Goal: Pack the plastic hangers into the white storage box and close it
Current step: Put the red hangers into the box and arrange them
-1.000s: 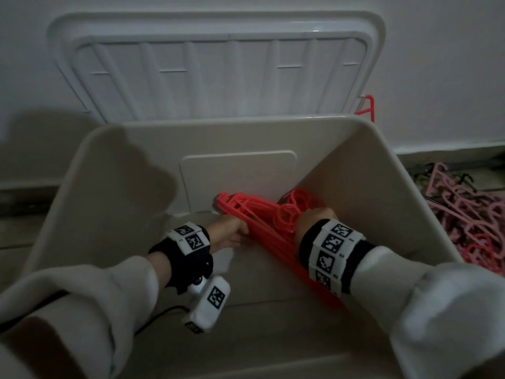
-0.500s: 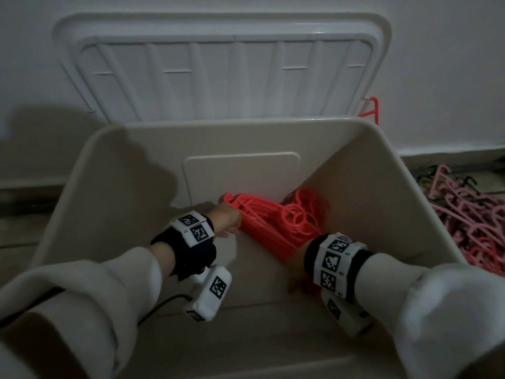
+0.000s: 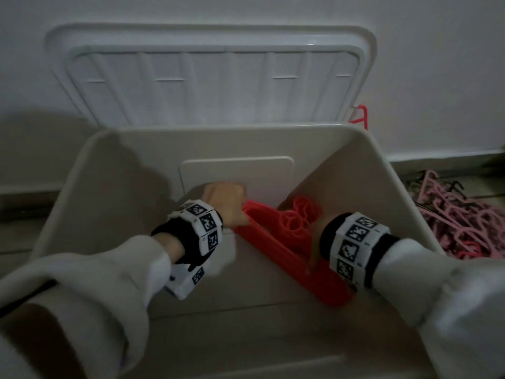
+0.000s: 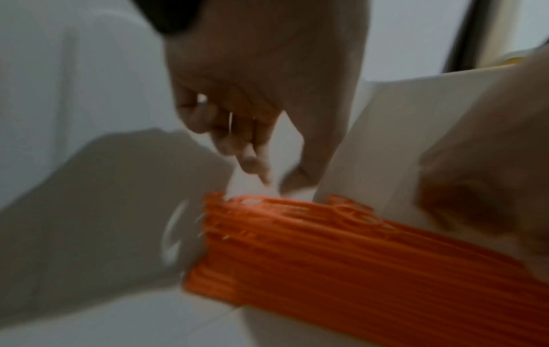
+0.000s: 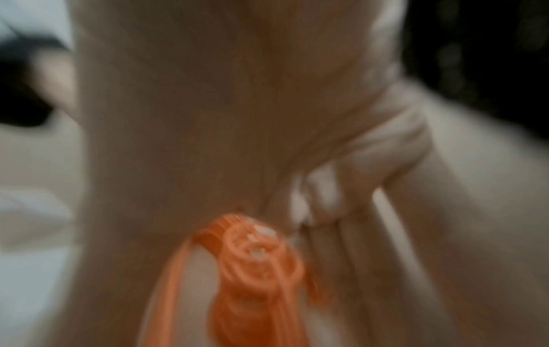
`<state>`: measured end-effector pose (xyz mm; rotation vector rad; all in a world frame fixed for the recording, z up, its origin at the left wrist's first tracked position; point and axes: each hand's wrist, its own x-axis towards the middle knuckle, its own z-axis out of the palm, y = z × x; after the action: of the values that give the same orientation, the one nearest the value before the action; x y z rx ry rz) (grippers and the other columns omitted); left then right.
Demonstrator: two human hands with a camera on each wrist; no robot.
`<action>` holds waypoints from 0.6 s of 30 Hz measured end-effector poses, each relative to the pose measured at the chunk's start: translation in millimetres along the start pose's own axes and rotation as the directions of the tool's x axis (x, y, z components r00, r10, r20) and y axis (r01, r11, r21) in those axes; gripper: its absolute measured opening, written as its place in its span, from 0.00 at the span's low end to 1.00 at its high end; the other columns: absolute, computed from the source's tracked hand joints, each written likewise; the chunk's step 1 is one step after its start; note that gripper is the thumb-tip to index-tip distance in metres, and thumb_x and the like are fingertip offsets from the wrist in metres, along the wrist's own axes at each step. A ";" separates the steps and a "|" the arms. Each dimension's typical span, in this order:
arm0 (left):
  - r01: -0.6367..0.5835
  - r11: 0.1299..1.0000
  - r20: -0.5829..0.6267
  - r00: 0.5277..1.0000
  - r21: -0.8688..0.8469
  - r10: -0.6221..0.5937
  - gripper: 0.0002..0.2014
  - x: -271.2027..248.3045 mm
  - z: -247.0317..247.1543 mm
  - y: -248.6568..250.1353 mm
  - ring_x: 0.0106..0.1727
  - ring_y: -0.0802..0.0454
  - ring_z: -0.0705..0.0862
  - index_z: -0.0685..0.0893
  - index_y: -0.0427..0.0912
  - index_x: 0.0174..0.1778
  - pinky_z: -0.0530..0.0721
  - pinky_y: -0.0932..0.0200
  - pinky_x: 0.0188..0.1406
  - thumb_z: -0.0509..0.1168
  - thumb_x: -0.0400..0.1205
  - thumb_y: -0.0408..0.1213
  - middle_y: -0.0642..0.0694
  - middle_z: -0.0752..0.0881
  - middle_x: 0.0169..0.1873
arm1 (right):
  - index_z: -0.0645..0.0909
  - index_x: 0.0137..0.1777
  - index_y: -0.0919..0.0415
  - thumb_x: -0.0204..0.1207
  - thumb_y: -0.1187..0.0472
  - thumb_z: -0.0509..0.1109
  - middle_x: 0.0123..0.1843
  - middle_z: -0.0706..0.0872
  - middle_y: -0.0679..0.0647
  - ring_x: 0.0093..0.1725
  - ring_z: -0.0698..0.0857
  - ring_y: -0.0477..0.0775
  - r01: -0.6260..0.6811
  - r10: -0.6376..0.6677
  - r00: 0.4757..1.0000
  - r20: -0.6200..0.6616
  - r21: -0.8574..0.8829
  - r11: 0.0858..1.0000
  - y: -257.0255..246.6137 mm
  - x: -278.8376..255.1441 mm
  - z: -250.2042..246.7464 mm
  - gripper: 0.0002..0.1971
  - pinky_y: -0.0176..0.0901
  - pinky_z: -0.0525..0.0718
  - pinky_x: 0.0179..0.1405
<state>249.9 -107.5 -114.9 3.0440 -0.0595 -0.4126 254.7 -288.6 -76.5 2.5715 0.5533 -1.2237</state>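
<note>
Hands: our left hand (image 3: 225, 203), fingers loose, hovers at the red hangers' (image 3: 276, 242) far end, holding nothing; whether our right hand (image 3: 317, 242) grips anything, we cannot tell.
Done: one bundle lies in the white box (image 3: 388, 187).
Left: pink hangers (image 3: 461, 222) on the floor; lid (image 3: 207, 72) open.
Axis: far-left to near-right, hooks toward the far-right wall.

I can read no words or numbers, only black-and-white square code tags on my wristbands (image 3: 203, 224).
</note>
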 end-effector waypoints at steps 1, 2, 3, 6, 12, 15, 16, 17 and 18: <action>-0.094 0.995 -0.009 0.995 0.026 0.095 0.28 3.8 2.8 4.2 0.64 0.46 0.77 0.77 0.45 0.62 0.75 0.54 0.58 0.73 0.68 0.50 0.46 0.80 0.61 | 0.51 0.83 0.57 0.78 0.44 0.63 0.82 0.57 0.59 0.81 0.58 0.61 0.006 -0.006 1.000 0.004 -0.002 1.000 2.8 2.3 1.5 0.39 0.49 0.59 0.77; -0.169 0.985 0.057 0.985 0.047 0.166 0.36 4.3 4.9 10.3 0.71 0.47 0.70 0.70 0.46 0.70 0.70 0.51 0.65 0.75 0.67 0.51 0.47 0.73 0.68 | 0.51 0.83 0.56 0.77 0.42 0.63 0.82 0.58 0.57 0.80 0.58 0.61 -0.004 0.004 1.000 0.001 -0.012 1.000 1.5 0.9 4.0 0.39 0.49 0.59 0.77; -0.210 0.976 0.143 0.970 0.065 0.199 0.43 6.6 10.6 14.6 0.76 0.47 0.63 0.63 0.46 0.76 0.64 0.46 0.71 0.75 0.68 0.50 0.47 0.67 0.74 | 0.54 0.82 0.56 0.76 0.42 0.65 0.80 0.61 0.56 0.79 0.61 0.60 -0.014 0.014 1.000 -0.004 -0.014 1.000 -1.4 4.4 9.6 0.39 0.50 0.61 0.76; -0.284 0.946 0.272 0.933 0.156 0.235 0.47 12.7 28.1 29.5 0.79 0.46 0.57 0.53 0.42 0.81 0.54 0.37 0.77 0.74 0.71 0.44 0.44 0.59 0.79 | 0.68 0.75 0.57 0.71 0.46 0.74 0.74 0.72 0.57 0.72 0.73 0.59 -0.052 0.054 0.998 -0.043 0.045 0.998 -9.8 16.4 25.0 0.35 0.50 0.74 0.70; -0.249 0.967 0.264 0.937 0.049 0.228 0.42 22.0 46.8 41.3 0.77 0.41 0.63 0.55 0.47 0.81 0.56 0.36 0.77 0.70 0.75 0.38 0.44 0.64 0.77 | 0.59 0.78 0.67 0.68 0.47 0.76 0.70 0.77 0.59 0.66 0.79 0.58 -0.096 0.142 0.979 -0.143 0.291 0.952 -6.5 55.5 46.1 0.45 0.42 0.77 0.63; -0.257 0.966 0.254 0.938 0.044 0.238 0.41 25.4 47.7 42.0 0.75 0.41 0.65 0.56 0.49 0.81 0.60 0.38 0.76 0.71 0.74 0.38 0.44 0.67 0.76 | 0.50 0.81 0.67 0.66 0.44 0.76 0.77 0.68 0.62 0.73 0.73 0.60 -0.102 0.161 0.978 -0.131 0.371 0.923 -3.0 61.3 49.4 0.52 0.46 0.72 0.72; -0.262 0.964 0.259 0.936 0.055 0.239 0.42 25.9 46.6 42.8 0.75 0.41 0.66 0.56 0.49 0.81 0.61 0.39 0.76 0.72 0.74 0.39 0.44 0.67 0.75 | 0.50 0.81 0.66 0.65 0.44 0.77 0.77 0.67 0.62 0.73 0.72 0.61 -0.113 0.171 0.978 -0.121 0.384 0.916 -2.3 62.0 50.5 0.53 0.48 0.71 0.73; -0.267 0.961 0.262 0.935 0.068 0.241 0.43 27.4 45.7 43.2 0.74 0.41 0.67 0.56 0.50 0.81 0.62 0.40 0.75 0.72 0.73 0.39 0.44 0.68 0.75 | 0.50 0.81 0.65 0.63 0.44 0.79 0.77 0.67 0.62 0.73 0.72 0.61 -0.121 0.179 0.978 -0.111 0.400 0.908 -1.2 64.3 51.1 0.55 0.49 0.71 0.73; -0.270 0.959 0.264 0.934 0.082 0.241 0.44 28.3 45.0 43.4 0.74 0.41 0.67 0.55 0.50 0.81 0.62 0.41 0.75 0.73 0.73 0.41 0.44 0.68 0.75 | 0.51 0.80 0.65 0.61 0.44 0.80 0.77 0.67 0.61 0.73 0.73 0.61 -0.131 0.187 0.977 -0.099 0.409 0.903 -1.4 64.3 51.3 0.56 0.49 0.72 0.73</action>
<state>263.9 -154.9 -162.4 3.0159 -0.5060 -0.7952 255.8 -291.4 -158.7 2.9852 0.1131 -1.2153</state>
